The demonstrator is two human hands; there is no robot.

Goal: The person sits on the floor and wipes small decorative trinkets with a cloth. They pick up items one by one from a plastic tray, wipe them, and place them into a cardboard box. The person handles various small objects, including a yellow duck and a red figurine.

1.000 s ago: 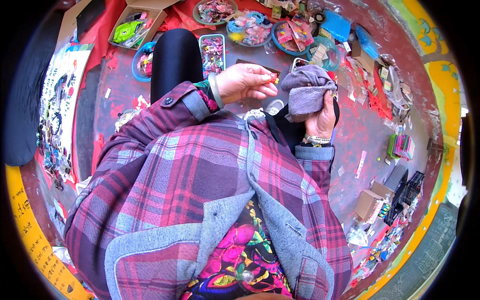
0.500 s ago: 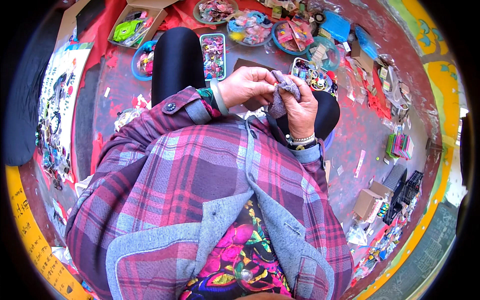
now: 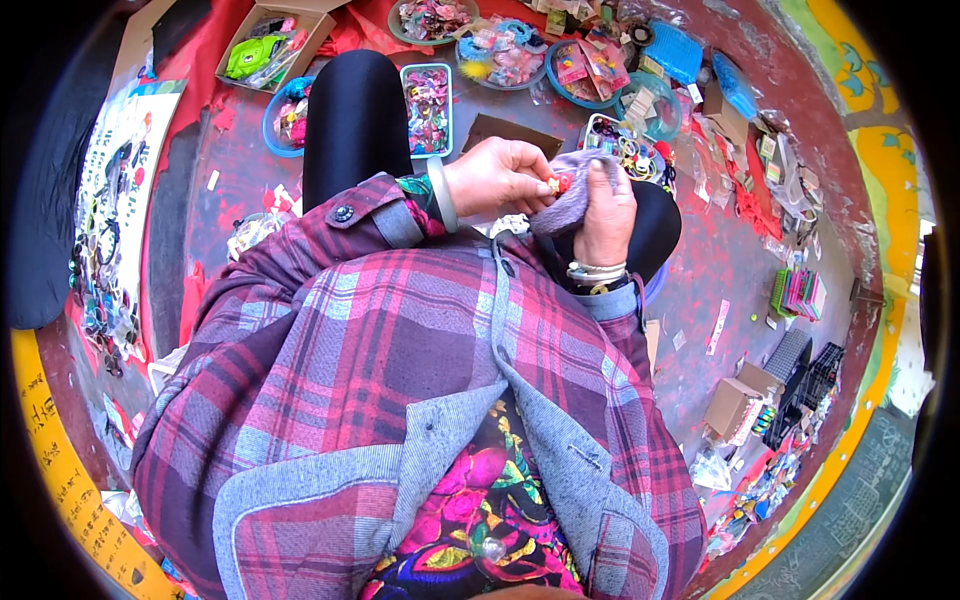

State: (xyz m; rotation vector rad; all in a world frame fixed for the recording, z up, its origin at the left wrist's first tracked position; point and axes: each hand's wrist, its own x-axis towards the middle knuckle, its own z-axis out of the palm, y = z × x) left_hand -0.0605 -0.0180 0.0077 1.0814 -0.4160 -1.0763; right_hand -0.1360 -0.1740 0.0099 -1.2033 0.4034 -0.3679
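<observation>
A mauve-grey cloth (image 3: 568,212) is gripped in my right hand (image 3: 607,222), with the thumb pressed on top of it. Between the fingertips of my left hand (image 3: 497,178) is a small red and yellow ornament (image 3: 562,183); its exact kind is too small to make out. The ornament lies against the cloth, and both hands meet above my lap. Part of the cloth is hidden behind the right thumb and fingers.
Past my knees stand a rectangular tray (image 3: 449,112) of small colourful pieces, another tray (image 3: 590,128) of hair ties, and several round basins (image 3: 551,80). An open cardboard box (image 3: 322,40) is at far left. Coloured baskets (image 3: 798,293) and a carton (image 3: 735,405) sit at right.
The cloth has spread from a bunched wad, and the red and yellow ornament now shows at my left fingertips. My right hand has turned, its thumb now pointing up.
</observation>
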